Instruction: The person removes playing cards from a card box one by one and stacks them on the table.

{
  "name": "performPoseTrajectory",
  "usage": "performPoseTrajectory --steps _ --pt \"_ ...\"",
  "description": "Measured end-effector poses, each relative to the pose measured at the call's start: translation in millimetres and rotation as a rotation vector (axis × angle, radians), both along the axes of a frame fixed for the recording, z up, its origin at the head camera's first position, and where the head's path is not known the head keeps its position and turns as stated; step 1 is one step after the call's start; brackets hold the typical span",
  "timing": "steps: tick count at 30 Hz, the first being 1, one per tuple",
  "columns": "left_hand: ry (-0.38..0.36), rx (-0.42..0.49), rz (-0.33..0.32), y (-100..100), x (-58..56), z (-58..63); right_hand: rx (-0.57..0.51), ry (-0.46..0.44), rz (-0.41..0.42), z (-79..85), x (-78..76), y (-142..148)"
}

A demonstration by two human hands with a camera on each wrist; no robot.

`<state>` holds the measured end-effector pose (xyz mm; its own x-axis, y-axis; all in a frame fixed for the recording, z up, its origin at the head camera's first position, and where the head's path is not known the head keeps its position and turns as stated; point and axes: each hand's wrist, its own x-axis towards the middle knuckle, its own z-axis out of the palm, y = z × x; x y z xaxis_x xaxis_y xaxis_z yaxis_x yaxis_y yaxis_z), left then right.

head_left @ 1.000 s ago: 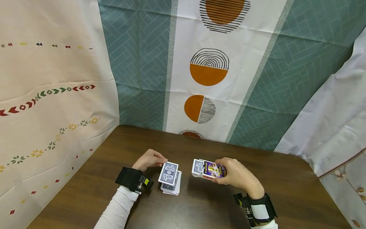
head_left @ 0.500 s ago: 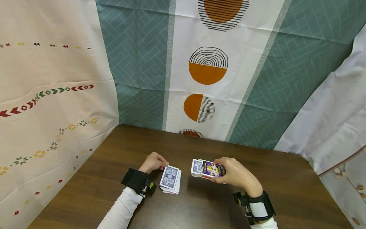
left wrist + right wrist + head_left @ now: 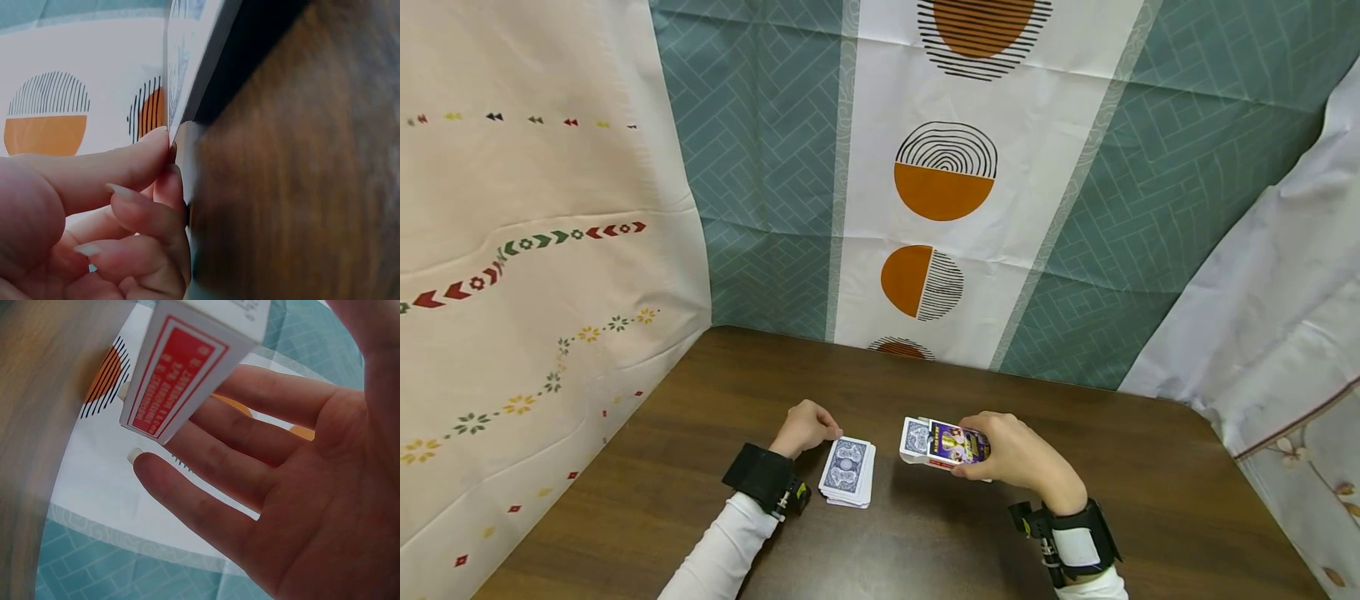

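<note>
A stack of playing cards (image 3: 869, 477) with grey-blue patterned backs lies on the table. At its far left corner my left hand (image 3: 807, 427) pinches the top playing card (image 3: 846, 465); the left wrist view shows thumb and index finger meeting at a card corner (image 3: 185, 50), the other fingers curled beneath. To the right, my right hand (image 3: 1018, 460) grips a purple-and-yellow card box (image 3: 958, 444) above the table, its opening facing left. A card back (image 3: 916, 436) shows at that opening. A red printed panel (image 3: 178, 375) marks the box's narrow side in the right wrist view.
The dark wooden table (image 3: 880, 558) runs back to a teal and white curtain (image 3: 775, 208) with orange circles. A cream embroidered cloth (image 3: 550, 350) hangs at the left, and a white cloth (image 3: 1262, 333) at the right.
My left hand has lowered the pinched card onto the stack, moving slightly right and toward me; the card now lies nearly lined up with it. The right hand and box have hardly moved.
</note>
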<state>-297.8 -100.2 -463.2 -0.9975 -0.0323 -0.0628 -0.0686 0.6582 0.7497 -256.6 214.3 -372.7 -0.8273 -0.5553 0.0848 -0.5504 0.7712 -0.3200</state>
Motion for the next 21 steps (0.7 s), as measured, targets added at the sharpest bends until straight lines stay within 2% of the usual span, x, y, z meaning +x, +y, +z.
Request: performPoseTrajectory --steps 7,10,13,15,17,19,21 --pt "0.031 -0.039 0.015 1 1.5 2.9 0.006 -0.012 -0.009 0.4 -0.7 -2" --pt "0.058 0.003 -0.008 4 5.0 13.8 0.003 -0.027 -0.015 0.2 -0.3 -3" --pt "0.036 0.155 -0.144 14 13.4 30.6 0.001 -0.035 -0.01 -0.9 0.2 -3" --pt "-0.038 0.278 -0.266 25 20.2 39.9 0.001 -0.035 -0.002 -1.7 0.3 -4" --pt "-0.113 0.362 -0.359 36 25.6 43.5 0.003 -0.029 0.007 -2.7 0.0 -4" --pt "-0.155 0.401 -0.39 46 29.0 43.4 0.003 -0.021 0.015 -3.2 -0.5 -4" --pt "-0.179 0.436 -0.376 54 31.0 42.0 0.003 -0.015 0.023 -3.3 -0.7 -5"
